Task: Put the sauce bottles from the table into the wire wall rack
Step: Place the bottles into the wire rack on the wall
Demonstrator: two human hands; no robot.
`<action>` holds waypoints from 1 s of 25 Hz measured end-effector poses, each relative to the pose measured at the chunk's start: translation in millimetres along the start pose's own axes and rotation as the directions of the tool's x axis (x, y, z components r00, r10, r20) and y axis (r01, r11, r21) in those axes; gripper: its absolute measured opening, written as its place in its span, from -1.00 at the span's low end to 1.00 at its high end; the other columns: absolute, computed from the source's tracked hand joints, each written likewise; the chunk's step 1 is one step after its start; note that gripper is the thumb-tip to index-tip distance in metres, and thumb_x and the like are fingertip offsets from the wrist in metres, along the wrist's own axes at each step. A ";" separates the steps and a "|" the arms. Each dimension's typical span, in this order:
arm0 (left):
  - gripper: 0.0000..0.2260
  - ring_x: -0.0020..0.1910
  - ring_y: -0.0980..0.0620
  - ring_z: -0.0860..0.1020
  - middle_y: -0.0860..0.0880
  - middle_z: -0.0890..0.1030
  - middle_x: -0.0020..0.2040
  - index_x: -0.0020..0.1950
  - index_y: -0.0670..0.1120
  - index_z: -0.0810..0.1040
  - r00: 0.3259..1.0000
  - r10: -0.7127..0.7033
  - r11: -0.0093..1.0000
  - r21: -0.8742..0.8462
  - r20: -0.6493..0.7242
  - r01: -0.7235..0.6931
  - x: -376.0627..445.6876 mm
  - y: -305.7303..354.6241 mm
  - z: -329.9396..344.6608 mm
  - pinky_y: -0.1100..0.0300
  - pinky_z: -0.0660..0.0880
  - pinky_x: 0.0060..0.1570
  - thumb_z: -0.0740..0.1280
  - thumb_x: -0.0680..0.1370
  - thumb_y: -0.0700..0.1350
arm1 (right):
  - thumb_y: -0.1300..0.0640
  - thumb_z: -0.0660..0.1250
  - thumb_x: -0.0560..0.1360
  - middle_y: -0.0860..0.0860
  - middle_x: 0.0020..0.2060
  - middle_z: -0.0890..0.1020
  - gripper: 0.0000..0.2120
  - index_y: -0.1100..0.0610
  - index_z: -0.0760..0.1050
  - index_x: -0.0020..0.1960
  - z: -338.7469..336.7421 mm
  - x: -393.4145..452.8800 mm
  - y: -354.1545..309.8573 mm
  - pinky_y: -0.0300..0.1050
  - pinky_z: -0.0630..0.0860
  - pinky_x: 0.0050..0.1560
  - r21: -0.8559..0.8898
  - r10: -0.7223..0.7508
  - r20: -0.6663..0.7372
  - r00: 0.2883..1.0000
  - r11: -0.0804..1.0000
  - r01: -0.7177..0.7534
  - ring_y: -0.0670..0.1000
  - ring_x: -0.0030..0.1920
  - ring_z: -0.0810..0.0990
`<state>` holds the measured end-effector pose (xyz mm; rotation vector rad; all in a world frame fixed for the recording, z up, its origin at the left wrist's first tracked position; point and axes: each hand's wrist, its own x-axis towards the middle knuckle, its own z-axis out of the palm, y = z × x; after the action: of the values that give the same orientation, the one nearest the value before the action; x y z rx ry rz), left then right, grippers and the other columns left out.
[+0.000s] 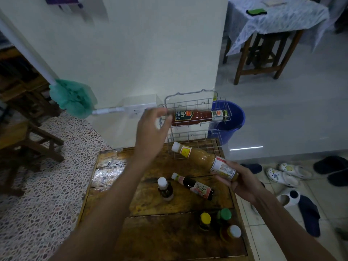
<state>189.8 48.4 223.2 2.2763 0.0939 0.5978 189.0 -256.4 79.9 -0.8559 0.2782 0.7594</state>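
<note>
Upper tier of the two-tier silver wire wall rack [195, 102] holds one red sauce bottle with a green cap [197, 117], lying on its side, cap to the right; the lower tier shows nothing inside from here. The left hand [150, 132] is up at the rack's left end, fingers [163, 125] loosely spread and grasping nothing, blurred. The right hand [243, 180] grips the base of a tan sauce bottle with a white cap [205, 160], tilted, cap pointing up-left, just in front of the lower tier. On the wet wooden tabletop [113, 176]: a dark bottle with a pink label [194, 186] lying flat, a small dark bottle with a white cap [165, 189] upright beside it, and nearer, three more upright, yellow-capped [205, 220], green-capped [225, 214] and white-capped [232, 233]
</note>
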 end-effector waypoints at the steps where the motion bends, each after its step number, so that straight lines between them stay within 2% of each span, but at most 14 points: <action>1: -0.81 0.18 0.10 0.56 0.03 0.62 0.19 0.23 0.02 0.60 0.992 0.074 0.996 0.042 0.107 -0.078 31.7 14.8 13.4 0.05 0.56 0.23 0.39 0.63 0.00 | 0.07 0.66 0.30 0.32 0.26 0.59 -0.44 0.23 0.63 0.24 1.0 -3.2 0.7 0.01 0.67 0.04 0.023 0.004 -0.008 1.000 1.000 -0.003 0.28 0.25 0.61; 3: -0.78 0.21 0.00 0.58 -0.02 0.63 0.23 0.26 -0.01 0.62 0.909 0.103 0.976 0.133 0.404 -0.170 80.3 38.5 46.9 0.02 0.49 0.25 0.40 0.63 -0.03 | 0.06 0.63 0.32 0.33 0.26 0.59 -0.42 0.22 0.61 0.27 1.4 -9.3 2.6 0.01 0.68 0.00 0.071 0.019 -0.019 1.000 0.997 -0.018 0.28 0.20 0.64; 5: -0.71 0.29 -0.09 0.56 -0.07 0.60 0.33 0.34 -0.04 0.60 0.742 0.046 0.928 0.247 0.669 -0.280 105.6 50.8 83.7 0.02 0.45 0.30 0.37 0.64 0.01 | 0.01 0.68 0.24 0.32 0.22 0.61 -0.30 0.20 0.58 0.31 1.6 -17.0 1.6 -0.02 0.68 -0.09 0.053 0.031 -0.032 0.999 0.998 -0.030 0.23 0.08 0.67; 6: -0.69 0.29 -0.11 0.55 -0.09 0.60 0.34 0.35 -0.06 0.59 0.654 0.021 0.900 0.271 0.756 -0.343 112.6 53.3 100.7 -0.01 0.46 0.31 0.34 0.66 0.03 | -0.02 0.71 0.19 0.31 0.20 0.62 -0.23 0.20 0.58 0.32 0.5 -21.0 -1.1 -0.04 0.67 -0.11 0.012 0.035 -0.037 0.999 0.999 -0.035 0.20 0.04 0.66; 7: -0.69 0.28 -0.12 0.55 -0.10 0.60 0.33 0.35 -0.09 0.59 0.586 0.006 0.878 0.277 0.810 -0.392 117.0 53.7 113.9 -0.04 0.46 0.31 0.32 0.67 0.03 | -0.05 0.72 0.17 0.31 0.19 0.62 -0.19 0.21 0.57 0.33 -0.3 -24.6 -3.8 -0.04 0.66 -0.10 -0.045 0.036 -0.036 0.999 0.998 -0.037 0.19 0.03 0.66; 8: -0.68 0.27 -0.13 0.55 -0.10 0.60 0.32 0.34 -0.10 0.59 0.548 0.007 0.865 0.270 0.837 -0.423 120.0 52.9 123.6 -0.04 0.46 0.29 0.31 0.67 0.03 | -0.07 0.71 0.17 0.30 0.20 0.62 -0.18 0.22 0.56 0.34 -1.6 -27.5 -7.0 -0.03 0.65 -0.05 -0.108 0.030 -0.029 0.999 0.994 -0.033 0.21 0.06 0.65; 12: -0.60 0.33 -0.14 0.51 -0.12 0.55 0.38 0.42 -0.12 0.52 0.461 -0.039 0.868 0.259 0.887 -0.424 135.0 44.9 136.4 -0.08 0.42 0.36 0.28 0.68 0.10 | 0.00 0.69 0.24 0.26 0.26 0.61 -0.24 0.15 0.54 0.37 -5.8 -35.1 -16.2 0.13 0.61 0.16 -0.296 0.047 0.061 0.997 0.955 -0.027 0.29 0.24 0.60; 13: -0.56 0.37 -0.14 0.49 -0.11 0.52 0.42 0.45 -0.11 0.49 0.445 -0.070 0.873 0.270 0.893 -0.406 137.3 42.6 136.6 -0.08 0.39 0.40 0.28 0.67 0.13 | 0.03 0.69 0.25 0.25 0.26 0.61 -0.28 0.13 0.55 0.36 -5.5 -35.2 -16.8 0.21 0.59 0.20 -0.336 0.061 0.076 0.995 0.941 -0.032 0.30 0.25 0.60; 15: -0.51 0.37 -0.09 0.49 -0.07 0.53 0.43 0.46 -0.09 0.50 0.461 -0.097 0.907 0.269 0.882 -0.324 141.4 39.9 133.7 -0.05 0.39 0.40 0.35 0.62 0.16 | 0.11 0.63 0.35 0.26 0.28 0.59 -0.40 0.11 0.56 0.35 -4.5 -34.7 -17.2 0.34 0.50 0.29 -0.412 0.077 0.135 0.988 0.911 -0.015 0.32 0.27 0.57; 18: -0.68 0.16 -0.02 0.57 -0.03 0.66 0.19 0.29 -0.08 0.66 0.499 -0.037 0.924 0.220 0.866 -0.313 148.8 35.2 124.3 0.10 0.47 0.17 0.44 0.59 0.04 | 0.28 0.51 0.45 0.30 0.33 0.54 -0.46 0.15 0.49 0.40 -1.4 -34.0 -22.0 0.37 0.45 0.33 -0.444 0.105 0.241 0.965 0.896 0.014 0.37 0.33 0.51; 19: -0.76 0.15 -0.01 0.58 -0.03 0.68 0.18 0.23 -0.07 0.68 0.513 -0.013 0.922 0.209 0.859 -0.327 151.2 32.8 120.4 0.08 0.48 0.20 0.43 0.60 -0.02 | 0.33 0.49 0.44 0.31 0.34 0.52 -0.44 0.18 0.46 0.42 1.2 -33.9 -23.8 0.39 0.43 0.34 -0.443 0.105 0.258 0.960 0.896 0.021 0.39 0.33 0.50; 21: -0.87 0.26 -0.03 0.56 -0.04 0.65 0.27 0.16 0.00 0.66 0.503 0.008 0.912 0.200 0.864 -0.359 152.4 29.0 112.4 -0.03 0.44 0.35 0.38 0.63 -0.11 | 0.36 0.47 0.40 0.33 0.35 0.49 -0.39 0.22 0.42 0.42 9.7 -32.2 -26.6 0.45 0.38 0.35 -0.433 0.080 0.270 0.960 0.900 0.046 0.40 0.34 0.48; 22: -0.86 0.32 -0.06 0.53 -0.05 0.61 0.34 0.18 0.03 0.62 0.490 -0.008 0.899 0.221 0.872 -0.377 150.2 26.7 109.5 -0.07 0.41 0.38 0.36 0.64 -0.12 | 0.36 0.48 0.39 0.34 0.35 0.48 -0.37 0.22 0.41 0.42 15.3 -30.8 -28.2 0.47 0.37 0.35 -0.431 0.064 0.275 0.959 0.900 0.063 0.40 0.34 0.47; 25: -0.68 0.39 -0.15 0.47 -0.13 0.51 0.45 0.42 -0.06 0.45 0.490 -0.086 0.874 0.302 0.868 -0.382 143.2 17.3 107.9 -0.06 0.39 0.38 0.32 0.66 -0.11 | 0.31 0.51 0.37 0.35 0.36 0.46 -0.33 0.21 0.39 0.44 28.4 -27.0 -35.9 0.46 0.38 0.34 -0.415 0.023 0.303 0.953 0.903 0.110 0.40 0.35 0.47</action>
<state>363.1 -0.5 226.8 2.8023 -0.5430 -0.6592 193.0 -262.8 132.5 -1.1392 -0.1917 0.9130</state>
